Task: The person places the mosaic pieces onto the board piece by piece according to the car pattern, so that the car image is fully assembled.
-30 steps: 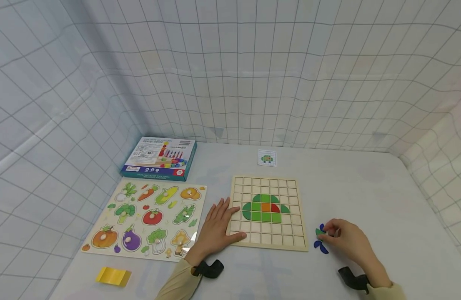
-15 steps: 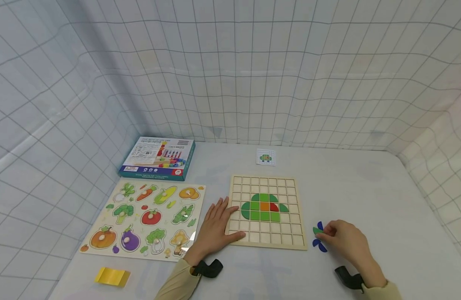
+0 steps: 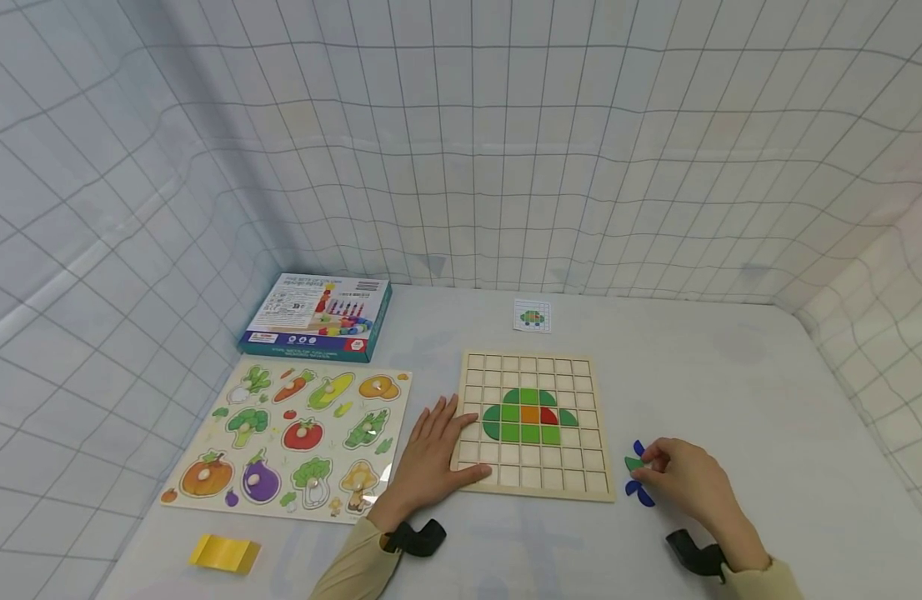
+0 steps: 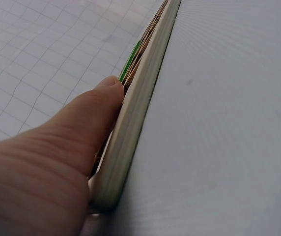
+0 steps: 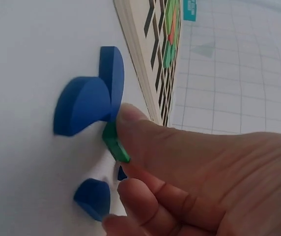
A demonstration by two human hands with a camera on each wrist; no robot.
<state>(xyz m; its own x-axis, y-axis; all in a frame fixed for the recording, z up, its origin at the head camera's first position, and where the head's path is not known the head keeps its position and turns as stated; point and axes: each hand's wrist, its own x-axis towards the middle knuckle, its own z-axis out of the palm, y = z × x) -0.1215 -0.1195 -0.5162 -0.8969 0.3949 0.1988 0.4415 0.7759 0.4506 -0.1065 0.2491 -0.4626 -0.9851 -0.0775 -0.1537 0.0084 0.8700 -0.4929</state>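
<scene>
My left hand [image 3: 429, 467] rests over the left edge of a wooden grid board [image 3: 603, 467], fingers spread and thumb on its lower left part. Green, orange and red pieces [image 3: 530, 414] form a car-like shape in the board's middle cells. Right of the board, my right hand [image 3: 689, 477] pinches a small green wedge-shaped piece [image 5: 115, 142] between thumb and fingers, low over the table. Around those fingertips lie several blue rounded pieces [image 5: 84, 105], two of them touching in the right wrist view. Part of the green piece is hidden behind the thumb.
A small pattern card [image 3: 532, 316] lies behind the board. To the left are a vegetable peg puzzle [image 3: 341, 446], a boxed toy set [image 3: 318, 315] and a yellow bent piece [image 3: 225, 554]. Grid-patterned curtains [image 3: 506, 167] enclose the table's back and sides.
My right hand has shifted very slightly left with the green piece, and the upper blue piece shows a little more clearly. The left hand stays in place on the board.
</scene>
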